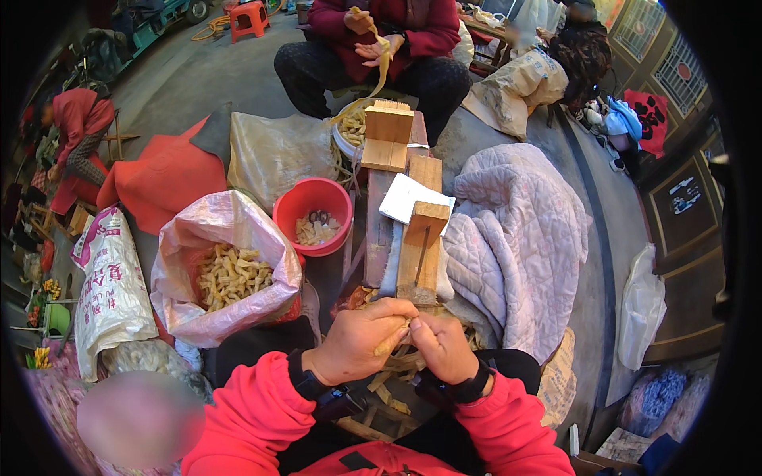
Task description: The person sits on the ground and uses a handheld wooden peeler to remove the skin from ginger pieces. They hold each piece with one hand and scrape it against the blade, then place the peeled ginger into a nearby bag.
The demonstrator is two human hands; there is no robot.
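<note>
My left hand (366, 336) is closed on a pale yellow strip (390, 343), part of which shows below its fingers. My right hand (443, 345) meets it fingertip to fingertip and pinches the strip's end; the exact spot is hidden by the fingers. Just beyond both hands, a wooden block stand (411, 276) with a thin metal rod rests on a narrow bench (381, 238). A white folded cloth or paper (408, 199) lies behind its upright. Further along stands a second wooden block with a toothed top (388, 128).
A woven sack (172, 256) of knotted yellow pieces (232, 276) and a red bucket (312, 187) with scissors stand left. A quilted blanket (512, 238) lies right. Across the bench sits a person (381, 41) holding a long strip, beside a white bucket (348, 143). Cut strips lie below my hands.
</note>
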